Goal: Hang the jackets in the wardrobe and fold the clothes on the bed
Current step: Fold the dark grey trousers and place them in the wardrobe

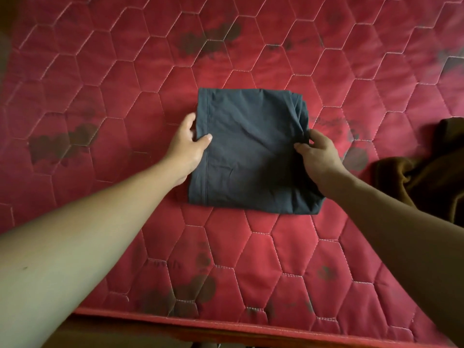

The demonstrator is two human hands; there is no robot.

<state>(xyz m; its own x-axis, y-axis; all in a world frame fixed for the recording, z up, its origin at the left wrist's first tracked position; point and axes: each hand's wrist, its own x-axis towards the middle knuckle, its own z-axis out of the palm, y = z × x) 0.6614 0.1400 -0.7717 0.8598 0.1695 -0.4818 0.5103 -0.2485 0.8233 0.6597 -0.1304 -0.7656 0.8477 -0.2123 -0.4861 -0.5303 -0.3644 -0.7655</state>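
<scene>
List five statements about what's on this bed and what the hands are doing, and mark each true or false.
1. The dark grey garment lies folded into a rough square on the red mattress. True.
2. The left hand is held clear of the garment. False: it grips the garment's left edge, thumb on top.
3. The right hand pinches the fabric at the garment's right edge. True.
4. The brown garment is stacked neatly on the grey one. False: it lies crumpled and apart, at the right side of the mattress.
5. A clothes hanger lies beside the folded garment. False: no hanger is in view.
</scene>
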